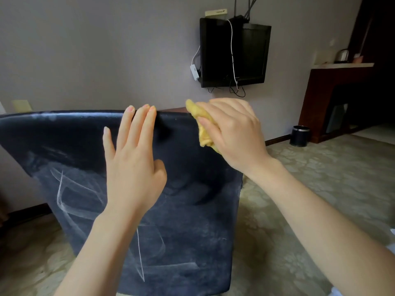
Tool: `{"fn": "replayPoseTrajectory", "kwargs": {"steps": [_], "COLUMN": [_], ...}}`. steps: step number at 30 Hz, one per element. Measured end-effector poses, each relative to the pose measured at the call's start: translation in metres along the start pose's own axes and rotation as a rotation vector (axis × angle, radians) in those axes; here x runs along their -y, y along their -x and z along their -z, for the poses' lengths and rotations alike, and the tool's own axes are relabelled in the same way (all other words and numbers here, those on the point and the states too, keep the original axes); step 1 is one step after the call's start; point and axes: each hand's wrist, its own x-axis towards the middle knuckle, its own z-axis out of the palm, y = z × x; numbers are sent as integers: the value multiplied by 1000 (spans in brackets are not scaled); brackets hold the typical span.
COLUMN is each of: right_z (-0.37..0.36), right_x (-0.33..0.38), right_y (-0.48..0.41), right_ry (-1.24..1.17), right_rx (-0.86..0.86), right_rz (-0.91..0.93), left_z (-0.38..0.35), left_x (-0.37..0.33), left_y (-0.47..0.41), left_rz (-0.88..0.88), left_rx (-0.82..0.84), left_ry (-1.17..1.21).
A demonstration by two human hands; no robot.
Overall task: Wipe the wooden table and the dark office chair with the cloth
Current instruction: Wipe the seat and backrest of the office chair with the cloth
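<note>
Pressing against the top right edge of the dark blue upholstered office chair [192, 210], the right grip [233, 133] is clamped on a bunched yellow cloth [202, 122], whose long axis runs down from that edge. The chair back faces the camera, top edge running left to right. The left grip [132, 165] lies flat on it, fingers straight, tips over the edge. A black wall-mounted television [252, 54] and a dark cylindrical bin [299, 135] stand well beyond.
</note>
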Motion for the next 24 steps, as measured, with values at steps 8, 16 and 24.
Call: {"fn": "replayPoseTrajectory", "kwargs": {"steps": [8,16,24], "right_z": [-40,-48,-26], "right_x": [5,-25,-65], "right_y": [6,85,134], "right_ry": [311,265,192], "right_rx": [-225,90,397], "right_rz": [449,686,791], "left_z": [-1,-6,0], "left_x": [9,13,12], "left_y": [-2,-3,-1], "left_rz": [-27,-27,-24], "left_rx": [6,12,40], "left_ry": [-86,-122,-120]}}
